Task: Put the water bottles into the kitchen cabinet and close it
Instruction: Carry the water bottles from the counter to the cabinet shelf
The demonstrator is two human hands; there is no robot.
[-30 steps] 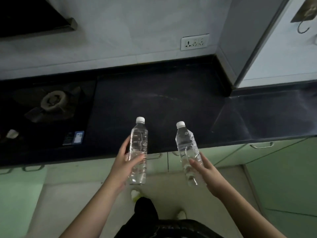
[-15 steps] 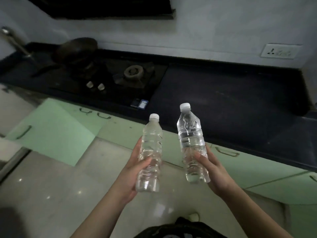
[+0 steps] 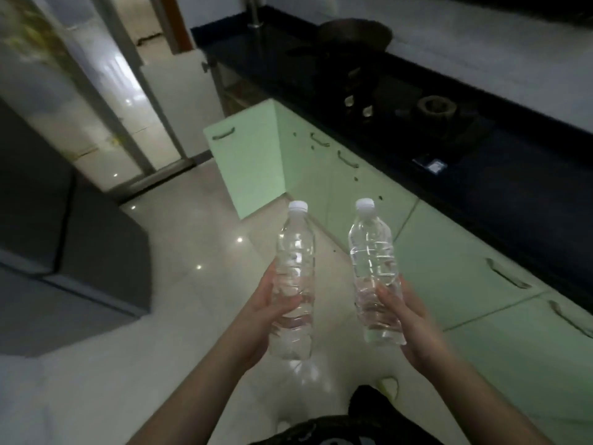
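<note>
Carry both upright toward the open green cabinet door [image 3: 247, 155] ahead. The left hand [image 3: 266, 319] wraps the left water bottle [image 3: 294, 284]; the right hand [image 3: 414, 326] grips the right water bottle [image 3: 373, 277]. Both bottles are above the glossy pale floor [image 3: 179, 245]. At right, a black countertop [image 3: 513, 175] with stove runs over green cabinets.

Dark countertop [image 3: 500, 175] carries stove [image 3: 426, 114] and pan [image 3: 354, 35].
</note>
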